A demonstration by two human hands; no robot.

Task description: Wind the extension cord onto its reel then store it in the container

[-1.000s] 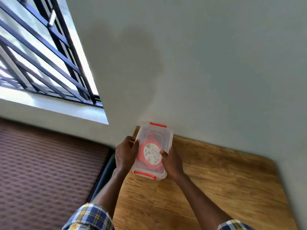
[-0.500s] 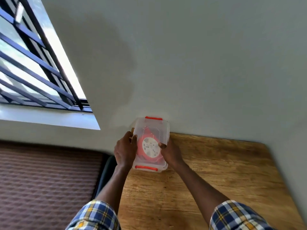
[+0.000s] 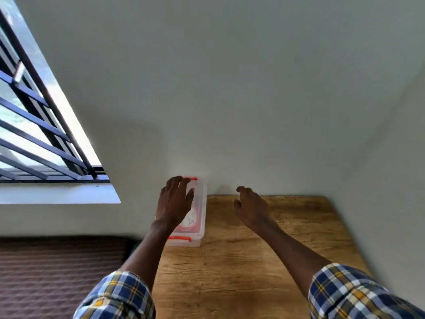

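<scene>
Container (image 3: 199,217) with reel (image 3: 191,219) is sitting far-left on table (image 3: 253,261), long axis near-far; left hand (image 3: 174,201) is hovering over it, fingers spread; right hand (image 3: 251,208) is hanging empty, relaxed, well right.

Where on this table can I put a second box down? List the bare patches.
Bare wood lies right of the clear container out to the table edge by the wall, and in front between both forearms. Crowded: the far left corner, with the container and the left hand over it.
</scene>
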